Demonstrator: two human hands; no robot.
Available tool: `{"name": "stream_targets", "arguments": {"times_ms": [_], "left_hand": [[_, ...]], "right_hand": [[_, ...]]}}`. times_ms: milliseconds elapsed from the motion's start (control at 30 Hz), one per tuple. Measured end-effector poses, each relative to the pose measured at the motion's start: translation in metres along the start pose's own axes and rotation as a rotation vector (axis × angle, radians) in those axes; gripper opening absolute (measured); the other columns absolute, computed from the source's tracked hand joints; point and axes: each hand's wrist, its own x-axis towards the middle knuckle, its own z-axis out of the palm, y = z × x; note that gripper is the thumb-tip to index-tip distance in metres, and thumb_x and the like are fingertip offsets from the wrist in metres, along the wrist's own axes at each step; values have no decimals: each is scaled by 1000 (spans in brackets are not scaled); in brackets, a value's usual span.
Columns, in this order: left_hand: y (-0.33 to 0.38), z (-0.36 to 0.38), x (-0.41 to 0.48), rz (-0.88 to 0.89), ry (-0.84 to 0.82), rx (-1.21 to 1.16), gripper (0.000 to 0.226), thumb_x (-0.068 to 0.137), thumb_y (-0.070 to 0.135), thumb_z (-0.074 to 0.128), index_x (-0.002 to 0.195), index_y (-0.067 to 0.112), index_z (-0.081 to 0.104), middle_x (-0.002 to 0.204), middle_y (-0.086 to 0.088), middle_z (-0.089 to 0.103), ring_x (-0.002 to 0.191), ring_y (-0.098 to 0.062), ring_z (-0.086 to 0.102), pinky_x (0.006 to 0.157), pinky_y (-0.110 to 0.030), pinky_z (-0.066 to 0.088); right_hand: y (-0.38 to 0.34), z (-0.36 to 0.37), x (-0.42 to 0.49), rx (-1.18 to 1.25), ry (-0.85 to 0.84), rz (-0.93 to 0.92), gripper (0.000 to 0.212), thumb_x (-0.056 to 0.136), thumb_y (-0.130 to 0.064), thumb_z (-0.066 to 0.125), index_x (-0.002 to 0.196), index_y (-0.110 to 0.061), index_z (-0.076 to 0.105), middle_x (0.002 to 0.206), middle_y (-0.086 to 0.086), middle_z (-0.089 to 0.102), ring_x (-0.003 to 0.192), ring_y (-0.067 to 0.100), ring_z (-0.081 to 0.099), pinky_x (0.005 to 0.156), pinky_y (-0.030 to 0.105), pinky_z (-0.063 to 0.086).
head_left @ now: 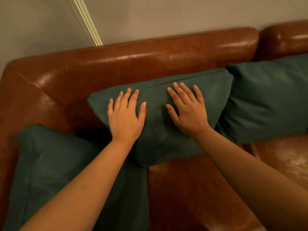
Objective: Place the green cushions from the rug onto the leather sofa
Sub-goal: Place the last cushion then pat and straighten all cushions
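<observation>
Three green cushions lie on the brown leather sofa (133,59). The middle cushion (158,135) leans against the backrest. My left hand (125,116) presses flat on its left half with straight, spread fingers. My right hand (188,110) presses flat on its right half, fingers also spread. A second green cushion (270,97) leans against the backrest to the right, touching the middle one. A third green cushion (50,174) lies at the sofa's left end by the armrest, partly under my left forearm.
A grey wall (166,15) rises behind the sofa, with a pale strip and a bead cord (86,22) hanging down it. Bare leather seat (191,194) shows in front of the middle cushion and at the right.
</observation>
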Motion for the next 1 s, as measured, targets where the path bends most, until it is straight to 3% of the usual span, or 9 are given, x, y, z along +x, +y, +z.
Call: {"name": "stream_targets", "arguments": {"times_ms": [167,300,500,833,1000], "left_hand": [[-2,6,-9,-51,-75,22,55,97,49,24,140,23,45,146,-2,45,138,-22,36,113,-43,20],[0,2,-2,-61,-105,21,61,95,54,18,142,25,43,149,-1,41,141,-22,32,115,-44,17],[-15,-2,-9,-127,-13,33,58,96,55,22,141,25,44,149,-4,42,143,-24,26,116,-44,10],[-16,23,6,-153,20,19,59,96,51,18,144,24,38,153,-4,34,146,-25,19,118,-43,3],[-8,17,-18,-288,123,-30,57,97,49,25,147,22,33,158,-9,20,147,-30,9,116,-49,-2]], "right_hand": [[22,-1,-10,28,-56,12,47,97,-44,35,134,-21,54,135,3,57,128,24,48,110,41,24],[20,-4,-4,58,-93,38,51,97,-45,30,138,-21,49,138,1,54,131,22,45,112,40,20],[45,-12,-7,34,-30,191,52,97,-44,30,139,-17,45,144,5,47,136,23,37,113,42,16],[52,11,8,21,-28,185,53,98,-42,26,137,-15,47,143,7,48,136,27,37,113,44,16],[48,8,-21,53,112,249,52,99,-41,27,140,-14,43,147,9,41,139,25,32,115,43,8]]}}
